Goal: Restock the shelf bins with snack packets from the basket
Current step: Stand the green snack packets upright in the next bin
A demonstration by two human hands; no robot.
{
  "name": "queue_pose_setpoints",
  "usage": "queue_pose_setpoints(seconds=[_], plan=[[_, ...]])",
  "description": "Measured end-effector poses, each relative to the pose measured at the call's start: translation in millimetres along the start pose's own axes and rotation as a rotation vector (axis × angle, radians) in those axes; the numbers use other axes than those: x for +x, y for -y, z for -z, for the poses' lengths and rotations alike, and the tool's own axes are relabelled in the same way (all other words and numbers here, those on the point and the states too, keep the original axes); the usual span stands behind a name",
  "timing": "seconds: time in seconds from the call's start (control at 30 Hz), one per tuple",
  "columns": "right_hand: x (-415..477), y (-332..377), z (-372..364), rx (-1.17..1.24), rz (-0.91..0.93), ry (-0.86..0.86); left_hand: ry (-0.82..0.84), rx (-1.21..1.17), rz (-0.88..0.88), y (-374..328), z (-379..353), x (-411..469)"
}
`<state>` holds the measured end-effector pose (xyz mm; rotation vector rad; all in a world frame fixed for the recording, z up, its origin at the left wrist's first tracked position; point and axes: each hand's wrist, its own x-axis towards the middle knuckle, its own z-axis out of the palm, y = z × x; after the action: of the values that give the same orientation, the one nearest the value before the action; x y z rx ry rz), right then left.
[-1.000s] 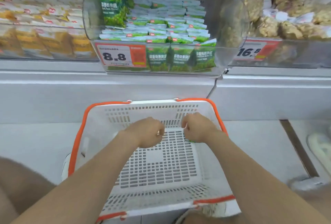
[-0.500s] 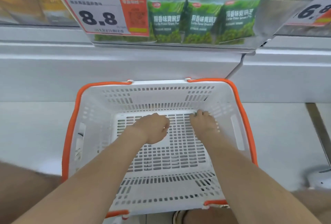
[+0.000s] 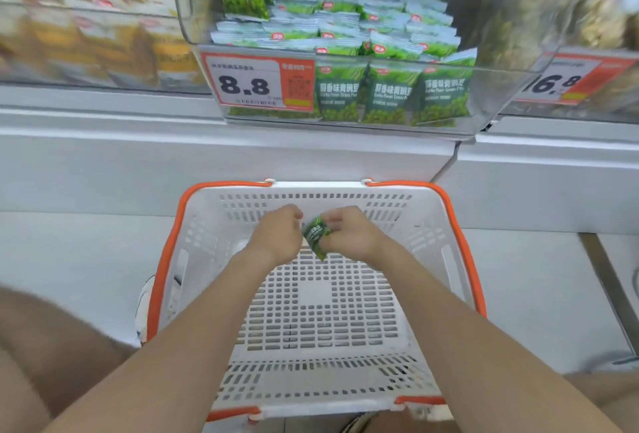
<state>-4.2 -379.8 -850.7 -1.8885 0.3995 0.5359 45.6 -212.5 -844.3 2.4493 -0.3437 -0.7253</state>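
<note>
A white basket (image 3: 428, 259) with an orange rim sits on the floor below the shelf. Both my hands are inside it near its far wall. My right hand (image 3: 349, 233) pinches a small green snack packet (image 3: 317, 236) and holds it above the slotted basket floor. My left hand (image 3: 278, 235) is curled right beside the packet's left edge; whether it touches the packet I cannot tell. No other packets show on the basket floor. Above, a clear shelf bin (image 3: 501, 93) holds several matching green packets (image 3: 385, 97), some stacked and some standing along its front.
An 8.8 price tag (image 3: 249, 85) is fixed to the bin's front. To the left is a bin of yellow packets (image 3: 86, 38); a bin with a 16.8 tag (image 3: 560, 83) is at the right. A white shelf ledge (image 3: 138, 142) runs between bins and basket. My knees flank the basket.
My hands have risen off the basket floor toward its far wall, and the green packet now shows in my right hand. The view has tilted up, showing more of the bin.
</note>
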Motion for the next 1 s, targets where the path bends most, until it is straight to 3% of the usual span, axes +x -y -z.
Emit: queue_pose_setpoints(seconds=[0.13,0.2,0.37,0.6,0.73,0.87,1.0], plan=[[-30,49,-1,0.207,0.111,-0.052,-0.053,-0.528,0.015,-8,35,-20],[-42,69,0,0.235,0.140,-0.096,-0.119,-0.677,-0.019,-15,55,-34],[-71,111,2,0.227,0.257,-0.132,-0.326,-0.653,-0.135,-25,91,-56],[-88,135,0,0.269,0.350,-0.251,-0.404,-0.739,-0.230,-50,130,-80],[-106,174,7,0.233,0.464,-0.413,-0.644,-0.805,-0.304,-70,153,-93],[-118,230,19,0.262,0.729,-0.578,-1.053,-0.678,-0.372,-90,188,-99],[-92,280,34,0.057,0.788,-0.750,-1.184,-0.515,-0.441,-105,221,-90]])
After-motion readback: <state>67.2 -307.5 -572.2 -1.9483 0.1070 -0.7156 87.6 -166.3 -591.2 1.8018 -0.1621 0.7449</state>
